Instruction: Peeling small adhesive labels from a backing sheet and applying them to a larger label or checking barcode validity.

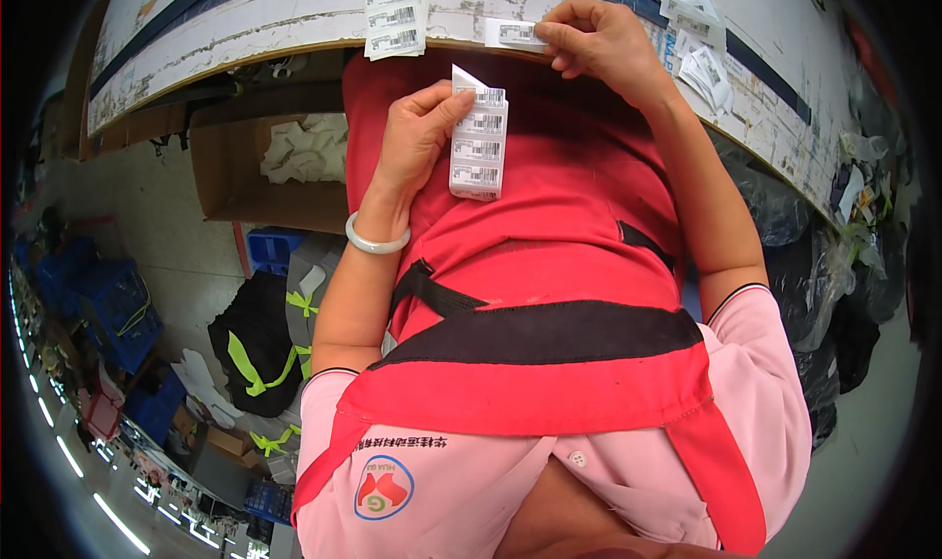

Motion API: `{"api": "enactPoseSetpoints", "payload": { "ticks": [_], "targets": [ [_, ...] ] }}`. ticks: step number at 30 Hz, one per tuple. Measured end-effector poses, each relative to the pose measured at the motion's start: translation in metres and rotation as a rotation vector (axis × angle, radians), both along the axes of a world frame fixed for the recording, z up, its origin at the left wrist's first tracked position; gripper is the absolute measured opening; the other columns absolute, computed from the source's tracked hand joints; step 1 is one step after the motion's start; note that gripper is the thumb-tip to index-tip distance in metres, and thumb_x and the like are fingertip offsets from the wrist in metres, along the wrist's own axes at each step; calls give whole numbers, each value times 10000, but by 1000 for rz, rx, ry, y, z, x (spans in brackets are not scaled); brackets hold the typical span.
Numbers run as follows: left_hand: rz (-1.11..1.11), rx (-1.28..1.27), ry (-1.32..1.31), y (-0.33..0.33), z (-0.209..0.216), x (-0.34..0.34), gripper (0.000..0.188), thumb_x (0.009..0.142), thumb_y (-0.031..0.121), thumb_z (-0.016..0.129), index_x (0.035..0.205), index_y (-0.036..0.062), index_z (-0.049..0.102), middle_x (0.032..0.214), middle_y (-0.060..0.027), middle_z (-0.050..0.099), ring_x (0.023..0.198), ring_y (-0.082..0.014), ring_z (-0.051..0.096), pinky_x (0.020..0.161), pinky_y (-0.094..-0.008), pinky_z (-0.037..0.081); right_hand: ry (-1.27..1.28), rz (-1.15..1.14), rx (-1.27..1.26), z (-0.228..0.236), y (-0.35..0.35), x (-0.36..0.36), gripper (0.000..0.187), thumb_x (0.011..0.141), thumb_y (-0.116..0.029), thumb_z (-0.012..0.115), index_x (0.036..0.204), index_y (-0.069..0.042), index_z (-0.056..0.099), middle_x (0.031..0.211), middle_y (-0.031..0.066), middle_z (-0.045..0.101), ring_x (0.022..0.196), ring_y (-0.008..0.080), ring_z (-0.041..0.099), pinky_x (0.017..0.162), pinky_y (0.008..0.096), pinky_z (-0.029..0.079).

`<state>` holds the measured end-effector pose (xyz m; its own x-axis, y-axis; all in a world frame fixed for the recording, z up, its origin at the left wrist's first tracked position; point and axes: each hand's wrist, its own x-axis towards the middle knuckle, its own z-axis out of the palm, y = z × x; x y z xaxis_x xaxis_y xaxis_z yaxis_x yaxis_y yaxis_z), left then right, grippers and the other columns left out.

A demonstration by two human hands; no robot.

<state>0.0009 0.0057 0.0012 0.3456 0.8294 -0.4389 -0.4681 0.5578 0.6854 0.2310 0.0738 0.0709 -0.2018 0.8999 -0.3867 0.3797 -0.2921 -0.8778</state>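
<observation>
My left hand (420, 135) pinches the upper left edge of a strip of white barcode stickers (478, 152). The strip hangs in front of the red apron, and its top corner is folded to a point. Over the near edge of the worn white table, my right hand (606, 51) has thumb and fingers closed on the right end of a small white barcode label (514, 34). Whether that label touches the tabletop, I cannot tell. Between the hands and a little farther off, more barcode sticker strips (394, 14) lie on the table and overhang its edge.
Loose white labels (705, 76) and a clear plastic bag (687, 4) lie on the table's right part. Below the table at left is a cardboard box (228, 171) with white pieces inside. Blue crates (118, 309) stand farther left; dark plastic bags (775, 201) fill the right side.
</observation>
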Motion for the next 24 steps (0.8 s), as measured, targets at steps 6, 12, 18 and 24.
{"api": "enactPoseSetpoints", "payload": {
  "ticks": [6,12,18,24],
  "targets": [
    [2,1,21,0,2,1,124,888,90,636,930,-21,670,791,5,607,691,-51,544,617,-191,448,12,3,-32,-2,1,1,205,889,-225,645,935,-26,636,759,3,618,641,51,577,583,189,512],
    [12,6,36,-1,1,2,118,888,88,636,919,-20,671,763,16,593,666,-46,524,606,-184,433,-11,-4,-25,-3,1,-1,207,890,-222,638,933,-19,633,761,8,620,639,57,581,580,195,514],
    [15,11,36,0,3,2,134,890,97,636,937,-23,667,781,0,618,680,-56,553,618,-198,460,-131,25,38,2,1,-12,200,892,-200,619,923,-3,628,745,22,622,633,70,594,572,206,518],
    [23,14,20,-1,6,3,155,894,93,627,972,-38,655,832,-31,648,722,-81,597,633,-215,481,-167,55,81,0,0,-10,196,898,-193,607,918,1,625,738,28,620,623,74,596,565,208,516]
  ]
}}
